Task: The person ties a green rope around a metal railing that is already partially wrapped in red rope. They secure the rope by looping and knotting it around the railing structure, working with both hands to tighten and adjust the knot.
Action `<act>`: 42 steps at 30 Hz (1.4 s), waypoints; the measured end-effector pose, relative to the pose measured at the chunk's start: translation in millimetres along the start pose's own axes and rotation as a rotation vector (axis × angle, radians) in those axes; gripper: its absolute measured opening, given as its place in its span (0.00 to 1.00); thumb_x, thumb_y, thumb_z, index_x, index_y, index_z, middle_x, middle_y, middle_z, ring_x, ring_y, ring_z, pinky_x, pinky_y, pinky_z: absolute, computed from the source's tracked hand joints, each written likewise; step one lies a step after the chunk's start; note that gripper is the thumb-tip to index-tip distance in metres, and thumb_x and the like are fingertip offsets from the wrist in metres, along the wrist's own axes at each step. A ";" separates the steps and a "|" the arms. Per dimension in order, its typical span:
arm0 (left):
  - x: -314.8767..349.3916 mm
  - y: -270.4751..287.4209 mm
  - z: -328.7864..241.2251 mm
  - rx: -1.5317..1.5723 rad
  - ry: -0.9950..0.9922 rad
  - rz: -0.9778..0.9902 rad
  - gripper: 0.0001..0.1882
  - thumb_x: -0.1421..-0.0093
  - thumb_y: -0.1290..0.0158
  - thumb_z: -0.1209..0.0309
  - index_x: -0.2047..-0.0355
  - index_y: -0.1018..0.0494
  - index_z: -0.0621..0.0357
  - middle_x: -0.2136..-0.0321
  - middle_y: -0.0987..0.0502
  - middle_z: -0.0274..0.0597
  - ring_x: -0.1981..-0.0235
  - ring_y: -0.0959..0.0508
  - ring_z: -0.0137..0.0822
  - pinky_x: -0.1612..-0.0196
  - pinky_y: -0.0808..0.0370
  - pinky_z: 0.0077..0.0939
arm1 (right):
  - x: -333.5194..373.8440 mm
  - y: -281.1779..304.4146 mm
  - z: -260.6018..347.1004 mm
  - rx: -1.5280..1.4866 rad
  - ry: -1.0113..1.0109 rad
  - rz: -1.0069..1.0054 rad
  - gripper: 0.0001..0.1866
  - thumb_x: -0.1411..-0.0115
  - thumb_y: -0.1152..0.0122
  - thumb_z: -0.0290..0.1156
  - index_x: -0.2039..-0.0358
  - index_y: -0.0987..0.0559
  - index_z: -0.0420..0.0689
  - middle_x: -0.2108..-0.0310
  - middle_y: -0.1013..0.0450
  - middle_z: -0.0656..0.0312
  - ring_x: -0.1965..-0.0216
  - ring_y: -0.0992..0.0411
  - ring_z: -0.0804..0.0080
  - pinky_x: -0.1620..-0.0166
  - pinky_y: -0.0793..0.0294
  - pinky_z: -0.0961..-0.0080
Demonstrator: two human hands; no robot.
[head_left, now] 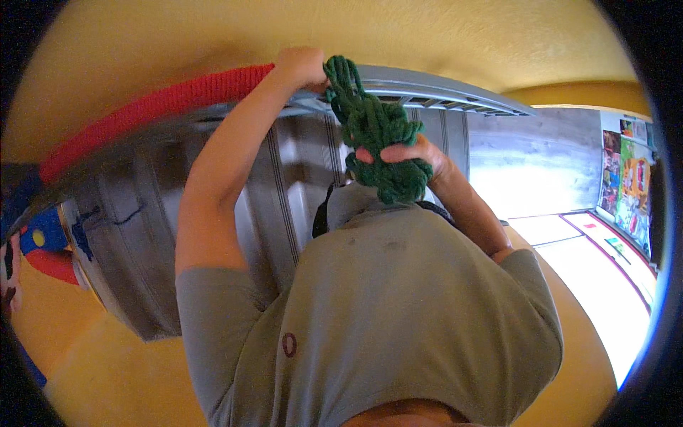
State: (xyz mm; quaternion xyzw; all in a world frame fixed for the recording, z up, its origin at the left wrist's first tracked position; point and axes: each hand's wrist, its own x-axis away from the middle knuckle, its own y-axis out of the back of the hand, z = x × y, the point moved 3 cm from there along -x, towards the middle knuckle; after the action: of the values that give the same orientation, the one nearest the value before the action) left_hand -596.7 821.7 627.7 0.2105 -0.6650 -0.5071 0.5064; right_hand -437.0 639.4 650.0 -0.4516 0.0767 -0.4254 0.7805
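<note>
A thick bundle of dark green yarn (388,121) hangs in front of my chest, its looped strands reaching up to the grey rail. My right hand (416,153) is closed around its lower part, the thumb across the front. My left hand (302,67) is closed at the rail, beside the top loops of the green yarn. Its fingers are mostly hidden, so what they grip does not show. To the left of that hand, a red ribbed yarn covering (163,99) runs along the rail. Bare grey metal rail (441,89) continues to the right.
Below the rail lies a grey ridged panel (263,171), with dark blue yarn (89,231) at its left end. A blue and red object (46,242) is at the far left. A yellow wall (427,35) rises behind the rail. Bright floor and colourful pictures (629,171) appear at right.
</note>
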 end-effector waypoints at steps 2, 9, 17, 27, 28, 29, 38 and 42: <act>8.8 -4.8 4.9 -0.010 -0.048 -0.042 0.18 0.67 0.41 0.61 0.76 0.24 0.58 0.75 0.23 0.49 0.71 0.22 0.47 0.69 0.27 0.41 | -0.7 -7.2 -1.4 -0.071 -0.015 0.024 0.33 0.61 0.36 0.30 0.51 0.35 0.37 0.66 0.31 0.57 0.64 0.31 0.69 0.58 0.29 0.69; 81.7 0.4 -9.3 0.139 -0.581 -0.502 0.18 0.48 0.48 0.65 0.58 0.33 0.60 0.55 0.31 0.48 0.48 0.36 0.45 0.44 0.41 0.41 | -7.3 -18.2 16.4 -0.196 -0.019 0.168 0.31 0.57 0.38 0.32 0.51 0.33 0.37 0.64 0.27 0.57 0.64 0.28 0.70 0.58 0.27 0.72; 88.8 10.5 -35.2 0.438 -0.709 -0.423 0.13 0.44 0.52 0.62 0.75 0.29 0.61 0.74 0.28 0.47 0.67 0.29 0.43 0.62 0.34 0.38 | 2.9 7.9 11.8 -0.272 -0.115 0.265 0.31 0.57 0.41 0.40 0.53 0.33 0.38 0.68 0.31 0.58 0.69 0.32 0.70 0.64 0.30 0.73; 94.7 -9.2 -50.5 1.069 -0.225 -0.812 0.16 0.55 0.46 0.71 0.92 0.36 0.65 0.94 0.42 0.41 0.90 0.40 0.32 0.84 0.45 0.30 | 7.9 -20.2 -5.1 -0.043 -0.064 -0.007 0.28 0.55 0.40 0.35 0.53 0.35 0.39 0.69 0.32 0.60 0.69 0.32 0.73 0.64 0.28 0.75; 97.1 -10.5 -51.6 1.043 -0.229 -0.834 0.15 0.55 0.47 0.71 0.92 0.36 0.65 0.93 0.42 0.42 0.90 0.40 0.33 0.84 0.45 0.30 | 9.4 -20.9 -4.6 -0.073 -0.118 0.024 0.28 0.56 0.40 0.34 0.54 0.34 0.39 0.68 0.32 0.61 0.68 0.32 0.73 0.62 0.29 0.73; 97.4 -10.9 -52.7 1.018 -0.236 -0.852 0.15 0.56 0.47 0.71 0.92 0.37 0.65 0.93 0.41 0.43 0.90 0.39 0.35 0.84 0.45 0.31 | 13.9 -21.0 -6.4 -0.089 -0.088 0.057 0.26 0.54 0.41 0.32 0.53 0.33 0.39 0.65 0.31 0.60 0.65 0.31 0.71 0.60 0.28 0.71; 93.2 -38.0 -61.4 0.321 -0.507 -0.768 0.19 0.51 0.46 0.66 0.94 0.36 0.56 0.90 0.34 0.42 0.82 0.33 0.42 0.70 0.35 0.35 | 9.9 -4.8 -21.1 1.425 -0.002 -0.036 0.22 0.59 0.38 0.39 0.63 0.28 0.42 0.76 0.27 0.55 0.71 0.28 0.57 0.67 0.29 0.64; 88.2 -48.4 -68.5 0.252 -0.492 -0.781 0.16 0.52 0.45 0.66 0.93 0.34 0.56 0.89 0.31 0.38 0.80 0.31 0.40 0.63 0.33 0.37 | -5.1 6.4 -33.7 1.720 -0.178 -0.200 0.21 0.61 0.39 0.42 0.67 0.27 0.44 0.75 0.27 0.49 0.69 0.29 0.48 0.66 0.30 0.56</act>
State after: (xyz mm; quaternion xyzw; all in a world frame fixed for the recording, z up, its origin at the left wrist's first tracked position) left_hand -582.4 700.9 623.5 0.3780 -0.6925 -0.6097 0.0763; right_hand -453.3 623.1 624.1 0.2587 -0.3727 -0.3654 0.8128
